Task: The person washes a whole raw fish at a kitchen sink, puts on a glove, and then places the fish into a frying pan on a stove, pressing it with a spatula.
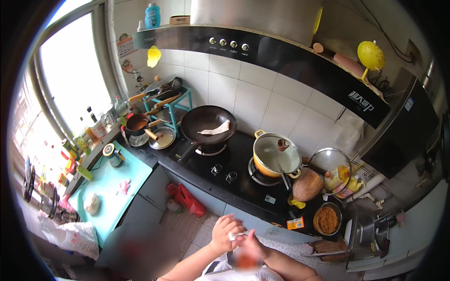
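Observation:
Both hands are raised close together in front of my body, over the floor beside the counter. A small crumpled white piece, perhaps tissue (236, 236), lies between my left hand (226, 232) and my right hand (254, 246); the left hand's fingers curl beside it, and the right hand is blurred. A black wok (190, 131) on the left burner holds a pale strip (216, 128). On the right burner stands a yellow two-handled pot (262, 165) with pale liquid and a ladle (285, 179) in it.
Right of the pot are a brown gourd (307, 184), a glass lid (330, 165), a bowl of orange-brown food (327, 218) and an orange box (295, 223). At left, a turquoise board (105, 196) bears a dough-like lump (92, 203). A blurred shape fills the lower left.

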`<move>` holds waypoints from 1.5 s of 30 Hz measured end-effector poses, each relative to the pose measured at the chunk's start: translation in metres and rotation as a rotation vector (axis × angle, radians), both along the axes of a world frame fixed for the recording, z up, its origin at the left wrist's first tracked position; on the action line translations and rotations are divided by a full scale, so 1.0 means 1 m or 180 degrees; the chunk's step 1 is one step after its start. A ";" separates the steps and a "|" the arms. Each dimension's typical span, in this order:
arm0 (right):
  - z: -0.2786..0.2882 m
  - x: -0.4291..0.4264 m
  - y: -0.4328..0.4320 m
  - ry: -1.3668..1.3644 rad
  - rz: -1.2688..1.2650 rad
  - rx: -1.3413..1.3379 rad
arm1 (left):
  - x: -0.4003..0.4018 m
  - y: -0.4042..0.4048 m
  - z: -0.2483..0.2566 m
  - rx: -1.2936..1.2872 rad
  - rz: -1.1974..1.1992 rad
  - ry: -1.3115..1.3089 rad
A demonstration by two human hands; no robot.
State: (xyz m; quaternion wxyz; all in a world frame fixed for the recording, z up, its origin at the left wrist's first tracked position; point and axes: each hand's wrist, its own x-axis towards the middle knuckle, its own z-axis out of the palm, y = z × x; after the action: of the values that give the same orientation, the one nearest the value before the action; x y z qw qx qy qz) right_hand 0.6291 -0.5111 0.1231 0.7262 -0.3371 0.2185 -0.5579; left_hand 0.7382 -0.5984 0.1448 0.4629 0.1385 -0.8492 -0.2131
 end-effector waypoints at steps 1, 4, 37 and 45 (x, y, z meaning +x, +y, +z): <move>0.004 -0.010 0.000 0.1377 0.0019 -0.0183 | -0.001 -0.002 -0.008 0.0614 -0.0240 0.0272; 0.052 -0.023 -0.010 0.3041 -0.0350 -0.0449 | -0.006 -0.009 -0.012 0.3500 0.0156 0.2030; -0.011 -0.214 0.507 0.2256 -0.5158 0.1786 | -0.341 0.416 -0.026 0.1951 -0.3727 -0.2158; -0.003 -0.172 0.620 0.2896 -0.6598 0.2878 | -0.394 0.570 -0.031 0.0957 -0.5190 -0.3268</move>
State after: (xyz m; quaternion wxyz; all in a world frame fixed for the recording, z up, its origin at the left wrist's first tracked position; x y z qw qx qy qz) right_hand 0.4567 0.1085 0.1200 -0.1542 0.1155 0.7931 -0.5778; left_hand 0.3443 -0.0289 0.1134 -0.2755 -0.3581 -0.7469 -0.4880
